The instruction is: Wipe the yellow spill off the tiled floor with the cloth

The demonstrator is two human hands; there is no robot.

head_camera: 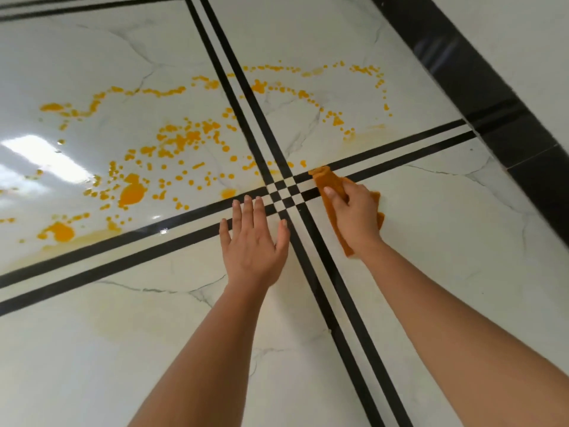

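Our right grip point(354, 217) clutches the orange cloth point(331, 180) on the floor point(431, 241), just beside the yellow spill point(132, 192). Our left grip point(254, 241) rests wide and flat.

Bare left arm point(200, 349) and right arm point(462, 328) stretch forward; the left hand point(254, 241) is spread palm down with fingers straight, while the right hand point(354, 215) beside it curls its fingers around a cloth point(331, 180).

I am down on the floor of an indoor room; which kind, I cannot tell. Glossy white marble-look tiles point(446, 257) lie under my left hand point(254, 241) and right hand point(354, 214), crossed by paired black strips point(92, 252). Beyond my right hand a black skirting point(480, 75) edges a pale wall point(523, 32).
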